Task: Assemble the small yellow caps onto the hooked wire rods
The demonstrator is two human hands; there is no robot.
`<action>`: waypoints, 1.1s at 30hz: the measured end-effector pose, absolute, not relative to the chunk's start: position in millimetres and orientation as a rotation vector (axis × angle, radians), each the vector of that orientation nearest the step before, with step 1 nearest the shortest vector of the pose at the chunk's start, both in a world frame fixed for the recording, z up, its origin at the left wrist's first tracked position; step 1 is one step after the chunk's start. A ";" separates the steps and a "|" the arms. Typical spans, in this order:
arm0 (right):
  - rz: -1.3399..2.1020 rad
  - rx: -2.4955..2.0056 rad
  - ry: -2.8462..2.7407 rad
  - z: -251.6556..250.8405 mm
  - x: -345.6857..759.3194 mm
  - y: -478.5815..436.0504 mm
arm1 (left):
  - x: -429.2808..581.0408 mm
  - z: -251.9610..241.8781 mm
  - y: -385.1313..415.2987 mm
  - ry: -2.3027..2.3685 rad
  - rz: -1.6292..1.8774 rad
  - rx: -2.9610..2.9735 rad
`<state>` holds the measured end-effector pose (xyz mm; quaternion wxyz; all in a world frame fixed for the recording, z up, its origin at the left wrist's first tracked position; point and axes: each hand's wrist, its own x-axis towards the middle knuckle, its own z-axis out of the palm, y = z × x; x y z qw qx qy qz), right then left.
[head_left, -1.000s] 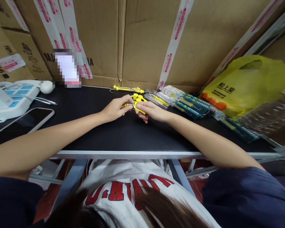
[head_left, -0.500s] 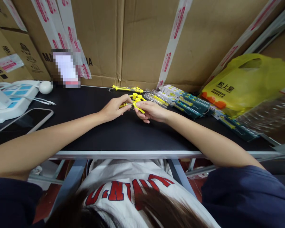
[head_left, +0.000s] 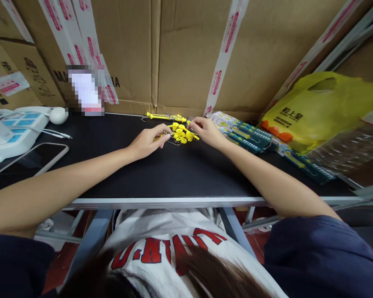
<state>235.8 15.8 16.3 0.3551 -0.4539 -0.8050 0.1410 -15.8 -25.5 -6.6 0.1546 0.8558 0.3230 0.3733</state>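
Note:
My left hand [head_left: 149, 141] is closed in a pinch at the left side of a pile of small yellow plastic parts [head_left: 180, 133]. A yellow piece with a bit of metal shows at its fingertips, mostly covered by the fingers. Wire hooks stick out beside the pile. At the pile's right side, my right hand [head_left: 209, 131] is bent downward with thumb and fingers together, touching the area of the clear tubes; what it grips is hidden. Behind the pile lie yellow rods with metal hooks [head_left: 164, 117], seemingly put together.
Green and white packages [head_left: 248, 136] lie on the right, before a yellow plastic bag [head_left: 323, 107]. On the left are a white power strip [head_left: 25, 128], cables and a phone [head_left: 34, 159]. Cardboard boxes [head_left: 180, 54] wall off the back. A metal edge [head_left: 164, 203] borders the black table.
My right hand has let go of the yellow part near my left hand and moved right and slightly back, uncovering the pile. My left hand has stayed nearly in place, still pinching.

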 end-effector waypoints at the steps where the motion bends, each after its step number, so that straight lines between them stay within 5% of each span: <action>1: 0.211 -1.213 -2.122 15.3 236.8 16.3 | -15.7 -6.3 -25.6 0.930 1.080 2.465; 8: -0.286 -1.502 -2.184 11.4 240.8 15.9 | -16.0 -6.3 -24.3 0.957 1.067 2.451; 33: -0.145 -1.370 -2.297 -1.3 251.3 39.5 | -15.6 -9.8 -22.8 0.747 0.978 2.418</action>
